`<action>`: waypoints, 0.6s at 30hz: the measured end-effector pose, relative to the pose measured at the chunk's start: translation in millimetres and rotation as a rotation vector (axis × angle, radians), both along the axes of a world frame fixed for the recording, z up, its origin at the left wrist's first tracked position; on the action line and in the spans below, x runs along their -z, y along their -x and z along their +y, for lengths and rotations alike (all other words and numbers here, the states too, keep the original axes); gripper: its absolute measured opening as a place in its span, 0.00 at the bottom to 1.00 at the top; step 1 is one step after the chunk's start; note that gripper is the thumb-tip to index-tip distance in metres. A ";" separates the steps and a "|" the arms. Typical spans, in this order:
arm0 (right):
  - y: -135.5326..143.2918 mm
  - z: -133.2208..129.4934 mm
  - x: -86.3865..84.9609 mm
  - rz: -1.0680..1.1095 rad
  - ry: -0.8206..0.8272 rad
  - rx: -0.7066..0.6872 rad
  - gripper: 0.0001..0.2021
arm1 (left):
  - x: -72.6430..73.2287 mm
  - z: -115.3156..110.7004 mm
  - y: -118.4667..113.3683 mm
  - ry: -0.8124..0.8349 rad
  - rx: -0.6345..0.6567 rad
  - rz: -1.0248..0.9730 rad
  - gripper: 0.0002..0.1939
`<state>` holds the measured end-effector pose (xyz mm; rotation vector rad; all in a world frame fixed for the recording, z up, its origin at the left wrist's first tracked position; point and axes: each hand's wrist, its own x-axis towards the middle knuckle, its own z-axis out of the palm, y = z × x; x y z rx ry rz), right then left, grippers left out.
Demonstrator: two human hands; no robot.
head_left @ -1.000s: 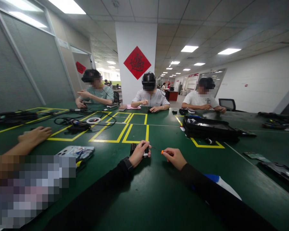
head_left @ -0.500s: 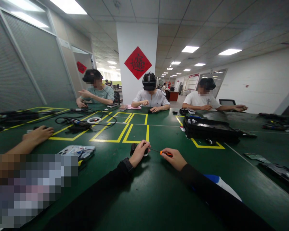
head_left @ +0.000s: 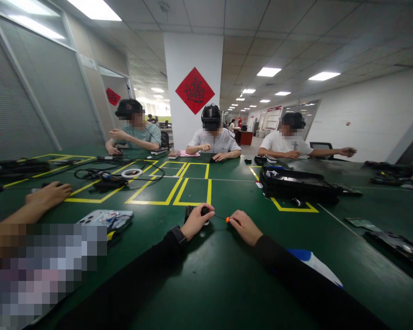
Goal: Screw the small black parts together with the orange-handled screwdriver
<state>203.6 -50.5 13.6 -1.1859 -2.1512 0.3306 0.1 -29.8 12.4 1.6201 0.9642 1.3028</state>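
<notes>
My left hand [head_left: 195, 221] is closed around a small black part [head_left: 188, 212] with a whitish lower edge, low over the green table. Its fingers hide most of that part, so its kind cannot be made out. In my right hand [head_left: 246, 228] is a screwdriver [head_left: 227, 220] with an orange and black handle, mostly covered by the fingers. The thin shaft points left, and its tip reaches the fingertips of my left hand; whether it touches the black part cannot be told.
A blue and white piece [head_left: 313, 263] lies beside my right forearm. Farther right stands a black tray [head_left: 296, 183]. On the left are an opened device [head_left: 106, 217], cables [head_left: 99, 174] and a neighbour's hand [head_left: 50, 195]. Several people sit around the table [head_left: 206, 284].
The view has shifted slightly. My right fingers now cover more of the screwdriver handle. More of the black part shows between my left thumb and fingers.
</notes>
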 end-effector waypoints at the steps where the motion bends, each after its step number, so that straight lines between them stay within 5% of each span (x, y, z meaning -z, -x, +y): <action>1: -0.6 -0.1 -0.2 0.010 0.006 -0.003 0.12 | 0.0 0.1 0.5 0.005 0.006 0.013 0.11; 9: -4.2 -1.7 -0.9 0.162 0.133 -0.083 0.10 | 4.5 1.4 0.2 -0.005 0.037 0.088 0.14; 18: -5.5 2.7 0.1 0.083 0.025 -0.044 0.10 | 6.4 2.7 -0.5 -0.024 0.021 0.107 0.14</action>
